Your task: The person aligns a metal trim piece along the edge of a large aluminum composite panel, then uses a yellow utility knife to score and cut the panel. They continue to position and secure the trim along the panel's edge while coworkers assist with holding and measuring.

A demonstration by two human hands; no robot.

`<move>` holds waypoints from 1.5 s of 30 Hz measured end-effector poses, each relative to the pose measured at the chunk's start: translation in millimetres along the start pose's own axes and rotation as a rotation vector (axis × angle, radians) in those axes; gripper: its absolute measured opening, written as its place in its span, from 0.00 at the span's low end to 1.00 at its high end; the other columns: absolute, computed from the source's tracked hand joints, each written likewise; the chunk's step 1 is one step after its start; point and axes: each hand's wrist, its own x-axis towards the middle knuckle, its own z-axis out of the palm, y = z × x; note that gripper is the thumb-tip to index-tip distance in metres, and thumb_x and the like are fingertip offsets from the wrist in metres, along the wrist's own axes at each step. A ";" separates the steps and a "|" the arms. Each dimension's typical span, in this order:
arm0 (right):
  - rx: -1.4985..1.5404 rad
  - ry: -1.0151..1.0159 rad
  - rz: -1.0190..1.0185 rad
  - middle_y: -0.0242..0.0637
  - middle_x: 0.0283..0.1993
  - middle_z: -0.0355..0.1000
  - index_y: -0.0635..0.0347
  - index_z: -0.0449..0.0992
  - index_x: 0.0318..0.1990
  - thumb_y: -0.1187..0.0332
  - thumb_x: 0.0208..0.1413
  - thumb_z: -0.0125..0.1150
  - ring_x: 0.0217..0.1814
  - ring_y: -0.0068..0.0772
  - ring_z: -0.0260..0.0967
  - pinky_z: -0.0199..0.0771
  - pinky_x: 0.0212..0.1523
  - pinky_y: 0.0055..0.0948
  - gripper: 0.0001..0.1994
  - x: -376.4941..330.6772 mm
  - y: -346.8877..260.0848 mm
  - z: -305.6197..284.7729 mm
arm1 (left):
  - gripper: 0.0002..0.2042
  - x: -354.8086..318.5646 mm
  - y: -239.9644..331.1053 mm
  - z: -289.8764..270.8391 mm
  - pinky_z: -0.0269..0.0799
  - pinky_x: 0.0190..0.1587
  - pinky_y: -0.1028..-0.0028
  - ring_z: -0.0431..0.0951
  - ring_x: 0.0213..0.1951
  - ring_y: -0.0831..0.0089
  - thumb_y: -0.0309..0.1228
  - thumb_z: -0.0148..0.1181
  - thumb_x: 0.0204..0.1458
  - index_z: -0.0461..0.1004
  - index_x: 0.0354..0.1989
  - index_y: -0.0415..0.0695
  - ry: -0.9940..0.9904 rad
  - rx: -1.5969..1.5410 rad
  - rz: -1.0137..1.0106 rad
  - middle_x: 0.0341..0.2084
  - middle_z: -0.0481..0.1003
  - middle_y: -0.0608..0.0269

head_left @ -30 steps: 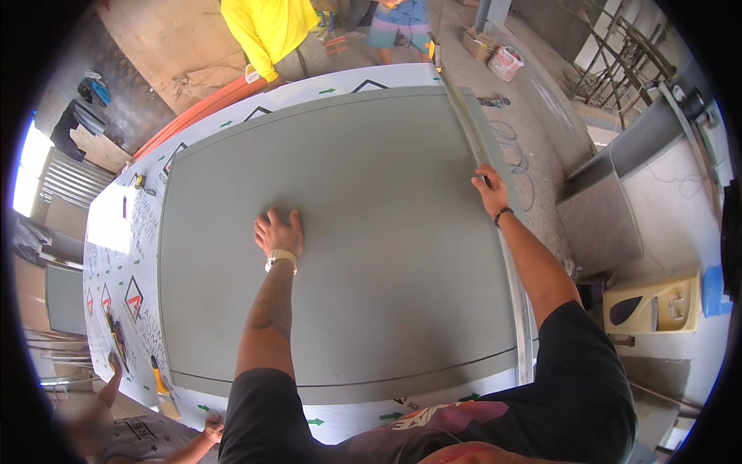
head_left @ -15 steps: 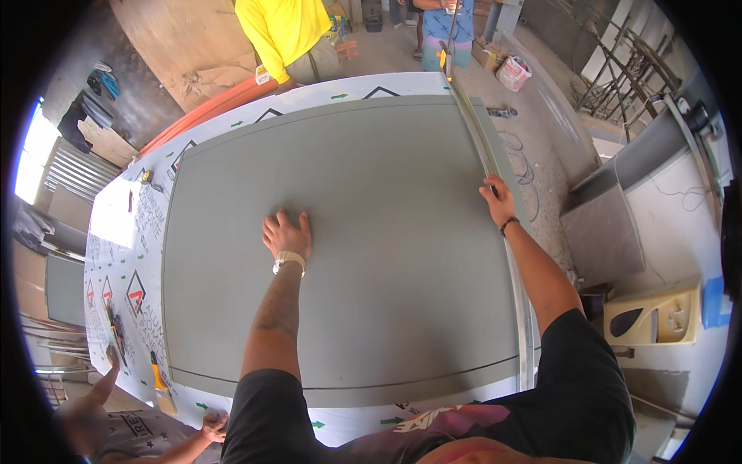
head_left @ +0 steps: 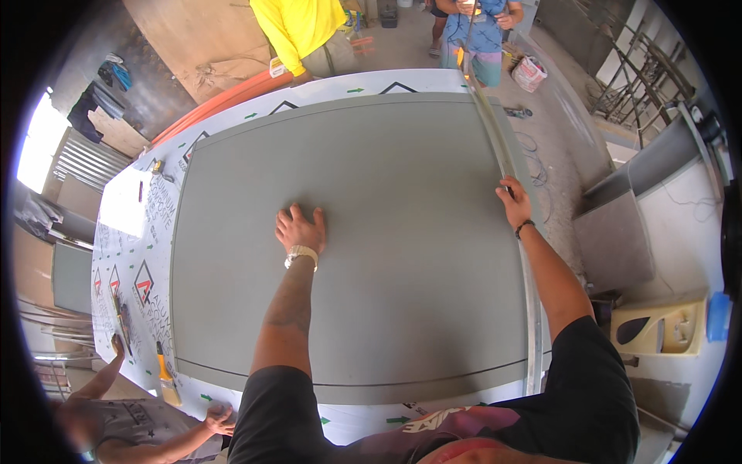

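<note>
A large grey panel lies flat in front of me on white printed sheeting. My left hand rests on the panel, palm down with fingers spread. A long metal straightedge runs along the panel's right side, from near my body to the far edge. My right hand is at the straightedge, fingers closed around a small dark tool; its exact kind is mostly hidden by the fingers.
A yellow-handled brush and a tape measure lie on the sheeting at left. One person leans at the lower left. Another in yellow and one in blue stand at the far side. Orange tubes lie beyond.
The view has shifted slightly, so the scene sits further right. More of the far person in blue now shows. My hands keep about the same places on the panel and straightedge.
</note>
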 end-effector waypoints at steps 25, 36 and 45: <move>-0.007 0.003 -0.002 0.45 0.70 0.68 0.62 0.79 0.51 0.66 0.59 0.70 0.72 0.43 0.66 0.65 0.69 0.36 0.16 -1.2 -6.5 0.5 | 0.33 1.2 -6.8 6.9 0.50 0.74 0.51 0.53 0.75 0.49 0.55 0.53 0.64 0.64 0.69 0.42 0.068 0.011 0.053 0.69 0.60 0.41; -0.010 -0.010 0.021 0.44 0.71 0.67 0.60 0.79 0.52 0.66 0.60 0.69 0.71 0.41 0.66 0.66 0.69 0.35 0.15 -0.6 -4.4 0.3 | 0.34 0.5 -2.6 0.9 0.47 0.76 0.52 0.50 0.76 0.51 0.56 0.50 0.65 0.62 0.70 0.43 0.005 0.002 -0.001 0.72 0.56 0.43; 0.010 -0.002 0.018 0.45 0.71 0.67 0.61 0.79 0.53 0.66 0.60 0.70 0.72 0.43 0.66 0.65 0.70 0.36 0.16 0.1 0.2 -0.6 | 0.34 0.8 -3.0 3.5 0.50 0.75 0.50 0.53 0.75 0.48 0.56 0.52 0.64 0.63 0.69 0.43 0.053 0.015 0.020 0.70 0.59 0.42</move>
